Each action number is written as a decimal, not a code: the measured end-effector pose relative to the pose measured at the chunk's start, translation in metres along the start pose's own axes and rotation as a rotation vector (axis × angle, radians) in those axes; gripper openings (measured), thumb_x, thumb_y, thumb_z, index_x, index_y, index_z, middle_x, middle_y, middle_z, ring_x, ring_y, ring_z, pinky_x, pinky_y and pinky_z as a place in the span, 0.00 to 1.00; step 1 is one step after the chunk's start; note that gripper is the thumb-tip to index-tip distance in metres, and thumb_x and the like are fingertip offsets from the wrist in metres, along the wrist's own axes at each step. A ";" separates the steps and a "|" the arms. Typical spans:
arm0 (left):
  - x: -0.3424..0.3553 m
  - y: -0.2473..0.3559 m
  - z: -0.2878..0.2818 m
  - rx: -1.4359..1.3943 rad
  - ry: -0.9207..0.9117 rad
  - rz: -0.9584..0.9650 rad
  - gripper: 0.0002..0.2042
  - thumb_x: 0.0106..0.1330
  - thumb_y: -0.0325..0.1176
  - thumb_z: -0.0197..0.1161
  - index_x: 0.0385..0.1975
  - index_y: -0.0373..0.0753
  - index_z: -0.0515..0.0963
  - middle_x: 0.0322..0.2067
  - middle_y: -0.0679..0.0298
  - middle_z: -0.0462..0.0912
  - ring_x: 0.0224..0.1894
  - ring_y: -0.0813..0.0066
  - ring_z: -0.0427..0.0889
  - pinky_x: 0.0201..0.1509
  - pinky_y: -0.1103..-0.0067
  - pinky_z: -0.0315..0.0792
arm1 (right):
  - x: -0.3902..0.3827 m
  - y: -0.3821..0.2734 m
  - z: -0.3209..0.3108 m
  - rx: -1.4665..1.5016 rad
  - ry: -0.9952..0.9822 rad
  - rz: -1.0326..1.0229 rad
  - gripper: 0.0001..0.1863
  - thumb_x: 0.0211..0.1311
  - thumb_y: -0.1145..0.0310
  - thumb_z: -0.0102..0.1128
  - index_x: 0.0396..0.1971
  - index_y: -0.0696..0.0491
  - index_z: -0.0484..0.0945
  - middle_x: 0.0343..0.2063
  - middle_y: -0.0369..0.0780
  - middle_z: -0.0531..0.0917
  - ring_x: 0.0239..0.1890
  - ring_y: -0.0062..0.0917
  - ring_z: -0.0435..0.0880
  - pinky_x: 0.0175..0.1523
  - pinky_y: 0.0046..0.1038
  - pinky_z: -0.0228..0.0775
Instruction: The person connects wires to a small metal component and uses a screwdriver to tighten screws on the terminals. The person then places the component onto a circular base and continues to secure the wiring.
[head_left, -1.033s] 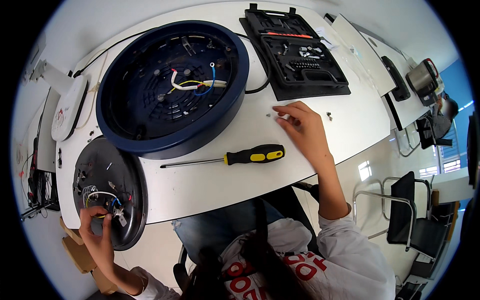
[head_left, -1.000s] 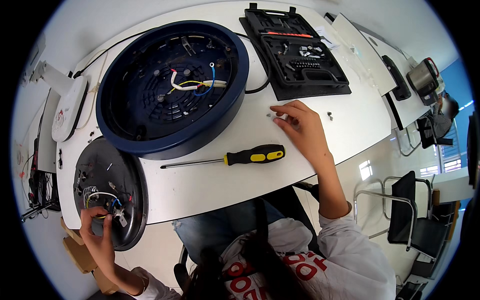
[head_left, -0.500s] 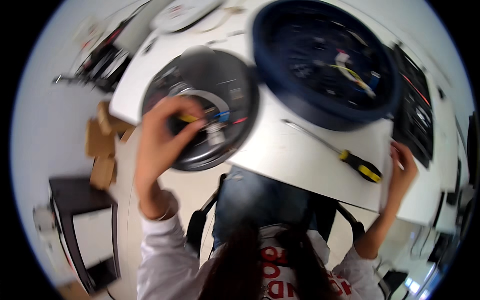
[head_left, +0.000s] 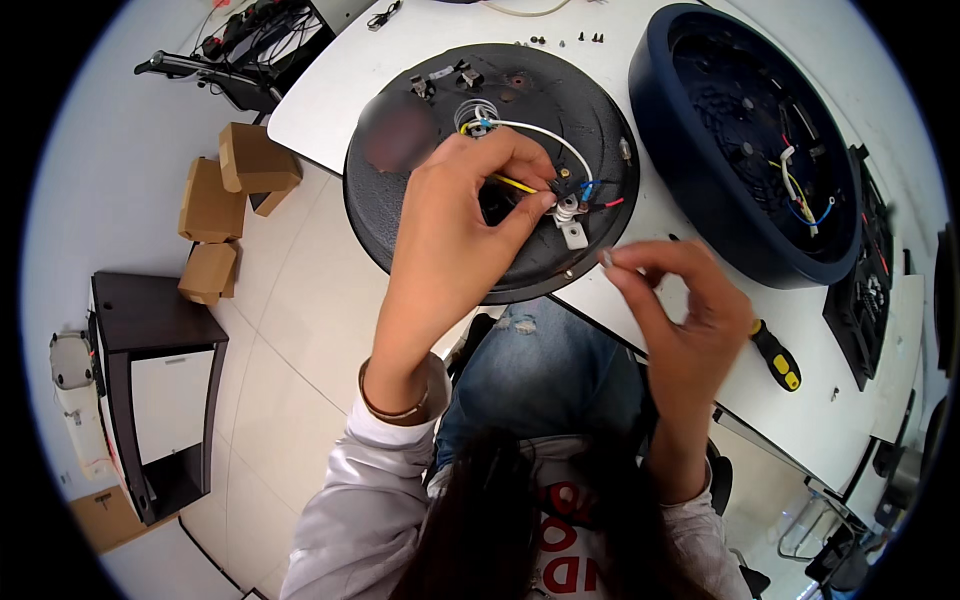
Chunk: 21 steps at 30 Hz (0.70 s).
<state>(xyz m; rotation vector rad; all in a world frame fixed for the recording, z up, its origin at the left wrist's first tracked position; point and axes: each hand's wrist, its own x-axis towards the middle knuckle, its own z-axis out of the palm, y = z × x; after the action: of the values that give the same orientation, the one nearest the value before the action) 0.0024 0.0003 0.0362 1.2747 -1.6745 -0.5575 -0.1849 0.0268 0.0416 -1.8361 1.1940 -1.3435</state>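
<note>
A round black metal base plate [head_left: 385, 215] with clips and wires lies in front of me. Over it, my left hand [head_left: 445, 215] is closed in a pinch on a yellow wire [head_left: 518, 185], its tip close to a metal terminal bracket [head_left: 567, 212]. A white wire [head_left: 560, 138] arcs past to blue-sleeved ends beside the bracket. Just off the plate's near right edge, my right hand [head_left: 695, 325] pinches a small metal piece [head_left: 606, 258], too small to name surely. Behind that hand lies a screwdriver [head_left: 775, 358], its yellow-and-black handle showing and its shaft mostly hidden.
A deep dark-blue round housing [head_left: 685, 200] with wires inside stands on the right of the white table [head_left: 320, 105]. Several small screws [head_left: 590, 37] lie at the back. A black tool case [head_left: 862, 315] sits far right; cardboard boxes [head_left: 212, 200] are on the floor at left.
My right hand has come left from the table's right side to the plate, now pinching a small metal piece. My view has shifted; my left hand stays over the plate.
</note>
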 end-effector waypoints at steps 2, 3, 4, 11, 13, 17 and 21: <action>-0.001 -0.001 0.000 -0.007 0.009 0.002 0.09 0.51 0.17 0.66 0.32 0.32 0.77 0.31 0.64 0.81 0.36 0.77 0.80 0.45 0.83 0.71 | 0.009 0.002 0.019 -0.006 0.030 -0.074 0.07 0.47 0.80 0.68 0.27 0.55 0.82 0.25 0.37 0.83 0.23 0.21 0.74 0.30 0.20 0.66; 0.000 -0.002 0.000 -0.013 0.009 0.015 0.09 0.51 0.17 0.66 0.32 0.32 0.77 0.31 0.64 0.81 0.36 0.77 0.80 0.45 0.83 0.70 | 0.011 0.004 0.025 -0.012 0.041 -0.071 0.07 0.47 0.80 0.68 0.28 0.55 0.82 0.26 0.37 0.83 0.23 0.21 0.74 0.30 0.20 0.67; 0.000 -0.002 -0.001 -0.018 0.009 0.027 0.09 0.51 0.17 0.66 0.31 0.32 0.77 0.31 0.64 0.81 0.36 0.77 0.80 0.45 0.83 0.70 | 0.011 0.006 0.031 -0.018 0.051 -0.067 0.07 0.47 0.80 0.68 0.28 0.55 0.82 0.27 0.37 0.82 0.23 0.21 0.74 0.30 0.20 0.67; 0.001 -0.005 -0.003 -0.074 -0.008 -0.021 0.09 0.51 0.17 0.66 0.30 0.33 0.77 0.31 0.65 0.80 0.36 0.78 0.80 0.44 0.84 0.70 | 0.009 0.019 0.048 -0.050 0.104 -0.051 0.07 0.49 0.80 0.67 0.28 0.56 0.81 0.29 0.37 0.82 0.25 0.22 0.76 0.31 0.20 0.69; 0.002 -0.005 -0.003 -0.076 -0.008 -0.009 0.09 0.51 0.17 0.67 0.30 0.33 0.77 0.31 0.65 0.80 0.36 0.78 0.79 0.44 0.84 0.70 | 0.009 0.020 0.049 -0.061 0.106 -0.060 0.07 0.48 0.80 0.68 0.28 0.55 0.81 0.30 0.37 0.81 0.27 0.23 0.77 0.32 0.21 0.69; 0.002 -0.004 -0.003 -0.077 -0.003 -0.009 0.08 0.51 0.18 0.67 0.30 0.33 0.77 0.31 0.65 0.80 0.36 0.78 0.79 0.45 0.83 0.70 | 0.009 0.022 0.049 -0.165 0.139 -0.101 0.07 0.48 0.78 0.69 0.29 0.54 0.82 0.33 0.36 0.76 0.31 0.22 0.76 0.34 0.22 0.69; 0.003 -0.004 -0.002 -0.059 -0.003 0.006 0.08 0.52 0.18 0.66 0.30 0.33 0.77 0.31 0.65 0.80 0.36 0.78 0.79 0.45 0.83 0.70 | 0.008 0.026 0.051 -0.084 0.127 -0.027 0.08 0.47 0.77 0.70 0.29 0.54 0.82 0.34 0.36 0.70 0.33 0.21 0.73 0.35 0.21 0.67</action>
<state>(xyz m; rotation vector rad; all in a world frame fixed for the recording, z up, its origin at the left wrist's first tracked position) 0.0060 -0.0030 0.0353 1.2266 -1.6522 -0.6013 -0.1451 0.0046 0.0060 -1.8540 1.3132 -1.4639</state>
